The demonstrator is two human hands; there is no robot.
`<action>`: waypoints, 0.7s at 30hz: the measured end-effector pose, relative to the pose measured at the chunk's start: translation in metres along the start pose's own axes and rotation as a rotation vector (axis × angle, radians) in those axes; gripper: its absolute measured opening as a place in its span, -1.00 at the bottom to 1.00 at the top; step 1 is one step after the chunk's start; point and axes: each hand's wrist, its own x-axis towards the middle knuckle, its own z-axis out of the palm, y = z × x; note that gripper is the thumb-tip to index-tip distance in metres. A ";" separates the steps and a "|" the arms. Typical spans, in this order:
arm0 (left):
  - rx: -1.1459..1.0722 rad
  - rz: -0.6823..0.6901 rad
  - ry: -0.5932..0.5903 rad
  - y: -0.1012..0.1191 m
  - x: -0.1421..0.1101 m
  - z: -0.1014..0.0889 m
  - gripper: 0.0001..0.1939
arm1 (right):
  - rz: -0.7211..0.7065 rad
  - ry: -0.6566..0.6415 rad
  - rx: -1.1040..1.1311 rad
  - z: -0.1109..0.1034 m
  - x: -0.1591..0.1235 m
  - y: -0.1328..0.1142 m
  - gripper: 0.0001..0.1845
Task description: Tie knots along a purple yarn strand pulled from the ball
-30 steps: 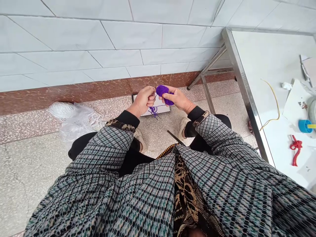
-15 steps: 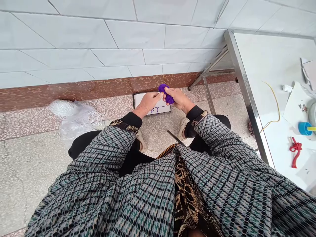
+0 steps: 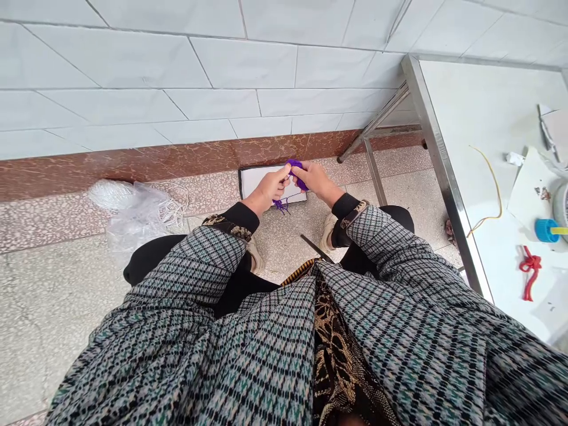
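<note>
A: Hands?

B: Both out front at 12 o'clock, above the floor, touching each other. Right hand (image 3: 316, 179) is curled around a purple yarn ball (image 3: 296, 170), fingers pressed together over it; only the ball's top and left edge show. Left hand (image 3: 269, 188) is half closed, thumb and forefinger pinching a strand right at the ball.

A: Loose yarn?

B: Thin purple tail (image 3: 280, 205) hangs under the left hand, frayed and tangled at the end.

A: What's below them?

B: Flat white card (image 3: 255, 177), rectangular, dark edge, lying on the speckled terrazzo floor (image 3: 57, 284) against a glossy red-brown marble skirting (image 3: 133, 163). Wall above is glazed white tile (image 3: 133, 59), smooth, wide slabs.

A: Elsewhere?

B: 9 o'clock: crumpled clear plastic bag (image 3: 135, 216) with white cord (image 3: 109, 194) coiled in it. 3 o'clock: table (image 3: 437, 154) with white top, brushed steel rim and tube legs. On it a thin yellow string (image 3: 493, 183) in a loose curve, a knotted red cord (image 3: 530, 269), a blue round cap (image 3: 542, 229), white paper scraps (image 3: 530, 183).

A: Clothing?

B: Coarse woven check sleeves (image 3: 390, 260), grey, green and black, with black cuffs. Dark stick (image 3: 316, 248) on the floor between the shoes (image 3: 329, 231), material unclear.
</note>
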 end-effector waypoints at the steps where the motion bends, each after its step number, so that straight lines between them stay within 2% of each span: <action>1: -0.015 -0.047 0.001 0.001 -0.001 0.000 -0.31 | -0.029 -0.008 -0.076 0.000 0.001 0.001 -0.72; 5: -0.057 -0.158 0.015 0.003 -0.003 0.002 -0.34 | -0.156 -0.057 -0.383 -0.003 0.001 0.005 -0.88; 9: -0.194 -0.180 0.025 0.003 -0.001 0.003 -0.44 | -0.224 -0.081 -0.581 -0.005 0.003 0.006 -0.68; 14: -0.333 -0.145 0.046 0.000 0.003 0.005 -0.37 | -0.330 -0.057 -0.692 0.000 0.004 0.006 -0.52; 18: -0.386 -0.108 0.056 0.001 0.005 -0.001 -0.36 | -0.275 -0.131 -0.737 -0.006 -0.001 0.003 -0.33; 20: -0.430 -0.089 0.093 0.005 0.008 -0.010 -0.35 | -0.189 -0.235 -0.847 -0.018 -0.008 -0.001 -0.22; 21: -0.458 -0.077 0.128 0.008 0.010 -0.016 -0.33 | -0.118 -0.317 -0.917 -0.026 -0.013 -0.003 -0.25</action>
